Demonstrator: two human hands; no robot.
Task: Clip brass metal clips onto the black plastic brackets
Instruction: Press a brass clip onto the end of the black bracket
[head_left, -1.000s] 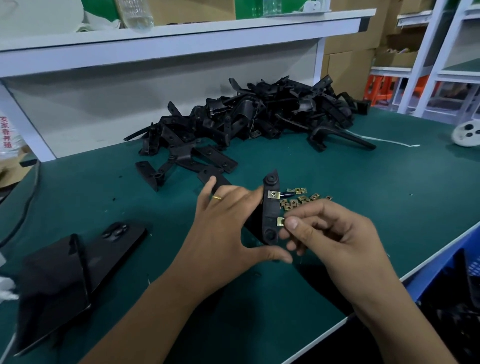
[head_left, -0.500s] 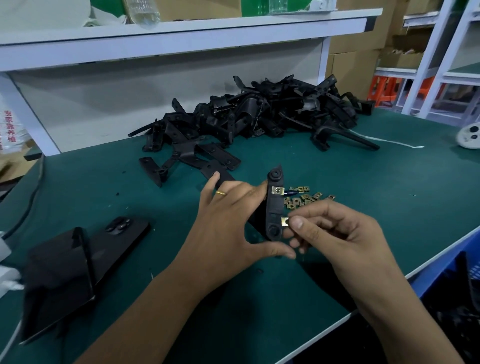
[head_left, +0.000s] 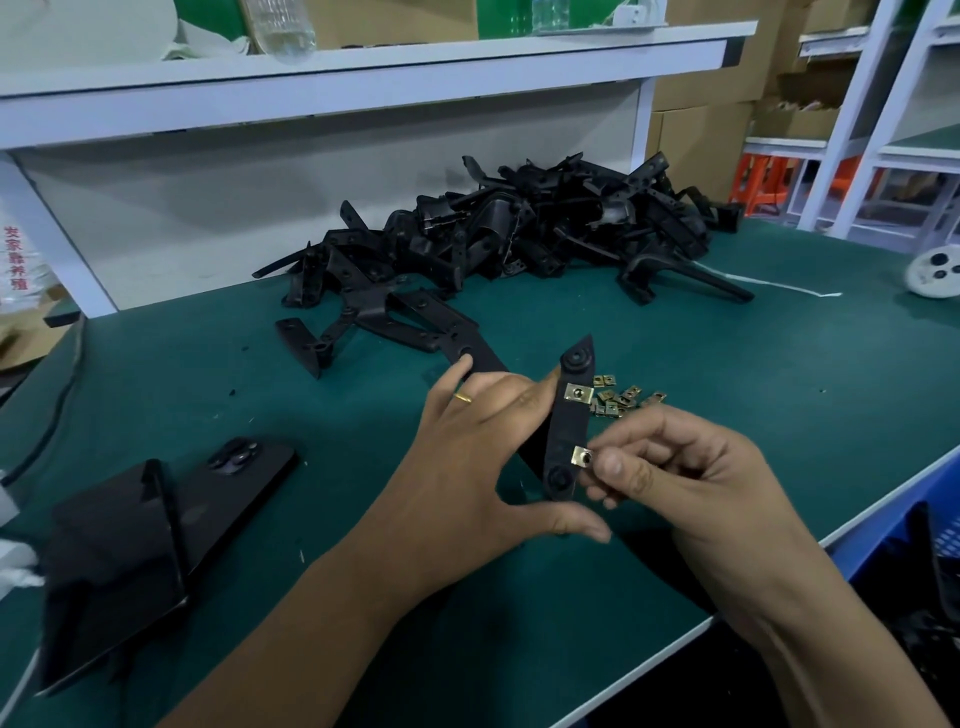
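No bin or tray holds the parts; all lie loose on the green table. Pile of black brackets at the back, under the white shelf. Small heap of brass clips just right of the hands.

Left hand: grip closed round one bracket, held upright and slightly tilted above the table, fingers behind it, thumb under its lower end. Ring on one finger.

Upper clip already seated on the bracket's right edge, below the top round boss.

Right hand: narrow grip, thumb and forefinger pinching a second clip, which touches the bracket's right edge near the lower boss. Cannot tell whether it is fully on.

Phone and a dark case lie at the left, well apart from the work.
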